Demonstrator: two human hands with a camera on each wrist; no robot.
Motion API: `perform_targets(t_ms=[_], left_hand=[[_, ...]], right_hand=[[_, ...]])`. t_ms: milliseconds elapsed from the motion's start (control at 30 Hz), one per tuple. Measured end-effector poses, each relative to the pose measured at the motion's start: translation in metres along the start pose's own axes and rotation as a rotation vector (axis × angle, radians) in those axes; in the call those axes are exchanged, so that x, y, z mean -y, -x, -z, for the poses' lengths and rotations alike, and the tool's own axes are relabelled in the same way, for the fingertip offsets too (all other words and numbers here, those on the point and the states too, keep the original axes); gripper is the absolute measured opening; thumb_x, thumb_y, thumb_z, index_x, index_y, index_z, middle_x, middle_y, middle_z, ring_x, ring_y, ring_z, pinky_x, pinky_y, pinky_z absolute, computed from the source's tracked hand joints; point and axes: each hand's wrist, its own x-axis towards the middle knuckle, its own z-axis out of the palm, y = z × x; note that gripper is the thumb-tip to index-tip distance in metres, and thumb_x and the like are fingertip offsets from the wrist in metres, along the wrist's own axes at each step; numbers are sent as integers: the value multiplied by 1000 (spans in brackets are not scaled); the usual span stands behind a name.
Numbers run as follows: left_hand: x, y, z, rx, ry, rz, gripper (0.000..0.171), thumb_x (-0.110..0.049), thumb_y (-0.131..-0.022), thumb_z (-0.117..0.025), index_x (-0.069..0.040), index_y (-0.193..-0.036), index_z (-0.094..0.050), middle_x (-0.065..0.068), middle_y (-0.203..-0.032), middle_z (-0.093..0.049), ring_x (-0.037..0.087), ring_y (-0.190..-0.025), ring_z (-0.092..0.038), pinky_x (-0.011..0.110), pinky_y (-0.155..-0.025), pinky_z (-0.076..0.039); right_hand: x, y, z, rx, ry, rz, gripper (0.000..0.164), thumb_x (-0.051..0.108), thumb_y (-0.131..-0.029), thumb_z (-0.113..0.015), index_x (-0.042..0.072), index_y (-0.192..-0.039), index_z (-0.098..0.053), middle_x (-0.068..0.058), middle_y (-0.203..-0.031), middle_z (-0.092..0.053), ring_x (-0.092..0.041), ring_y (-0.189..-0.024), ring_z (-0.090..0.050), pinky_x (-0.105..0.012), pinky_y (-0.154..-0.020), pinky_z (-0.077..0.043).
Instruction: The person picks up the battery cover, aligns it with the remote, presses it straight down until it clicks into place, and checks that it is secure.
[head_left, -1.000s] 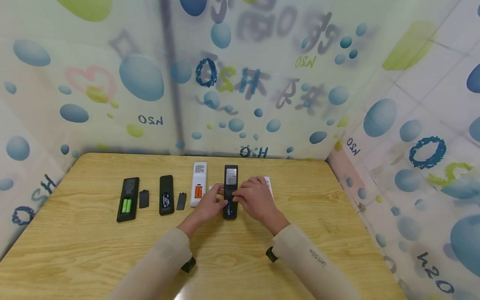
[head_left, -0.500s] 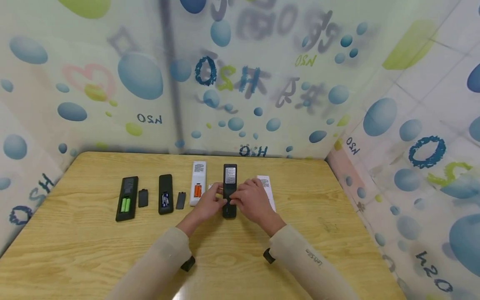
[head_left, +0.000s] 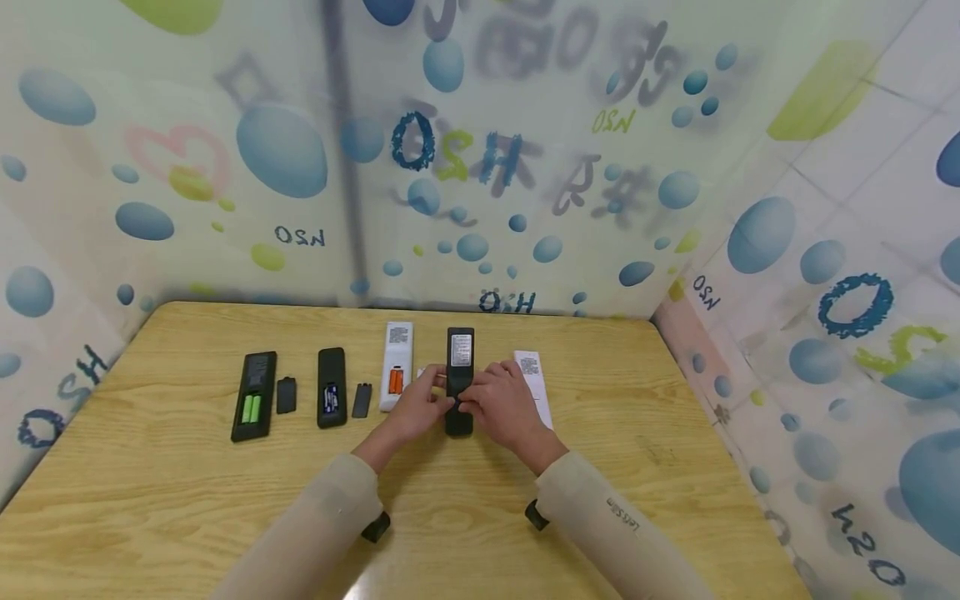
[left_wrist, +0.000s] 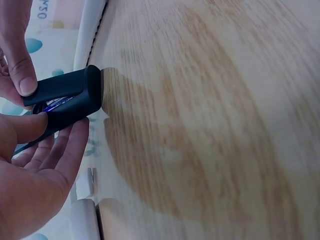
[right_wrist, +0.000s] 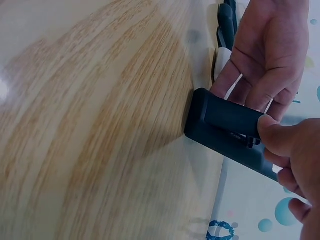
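Observation:
My left hand (head_left: 416, 408) holds a black remote control (head_left: 461, 337), back side up, over the table. In the left wrist view its fingers lie along the remote's underside and the thumb is at the side of the battery bay. My right hand (head_left: 504, 404) pinches the black battery cover (right_wrist: 232, 115) at one end. The cover's other end sits at the remote's end, and the pinched end is tilted up. Blue batteries (left_wrist: 59, 104) show through the gap under the cover. In the head view the cover and right fingers hide them.
On the wooden table (head_left: 645, 500), to the left, lie a black remote with green batteries (head_left: 252, 408), a second black remote (head_left: 331, 387), two loose covers (head_left: 287, 395) and a white remote with orange batteries (head_left: 397, 358). Another white remote (head_left: 531, 367) lies behind my right hand.
My right hand has brought the cover down over the battery bay, so the blue batteries no longer show in the head view. My left hand keeps its hold on the remote.

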Motion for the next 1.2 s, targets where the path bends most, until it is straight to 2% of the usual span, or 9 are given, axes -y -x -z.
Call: perform_targets(t_ms=[233,533,767,900,1200], left_hand=[[-3,2,1,17,7,-44,48,0,-94,-56,-2,-140,-41,22,-123,-55,29,-100,-63,32,-75,-56],[1,0,-1,31,56,12,48,-2,-96,-55,-8,-142,-41,19,-127,-54,32,-109,-64,36,-82,-55],[5,-1,1,73,87,-27,46,-2,-98,-52,-3,-142,-37,25,-130,-54,34,-107,-63,36,-81,-54],[5,-2,0,88,127,-18,41,-6,-101,-48,-4,-141,-37,24,-133,-57,32,-110,-63,37,-82,-55],[3,-2,-5,45,135,1,34,-11,-105,-42,-5,-138,-41,22,-126,-62,25,-104,-63,38,-83,-56]], right_hand=[[-1,0,-4,5,14,-9,18,40,-88,-70,27,-97,-78,10,-94,-73,-12,-92,-56,-35,-92,-38],[-1,2,-5,-13,15,-8,19,41,-87,-70,27,-98,-78,11,-94,-73,-13,-93,-57,-36,-93,-39],[-1,2,-5,-3,19,-9,19,40,-88,-69,27,-99,-77,10,-97,-73,-13,-95,-57,-37,-95,-39],[-1,2,-6,-19,18,-4,17,39,-87,-71,27,-98,-77,10,-96,-73,-14,-94,-58,-38,-95,-39],[1,3,-9,-73,58,-11,14,39,-85,-74,28,-94,-75,11,-95,-72,-13,-93,-57,-36,-93,-39]])
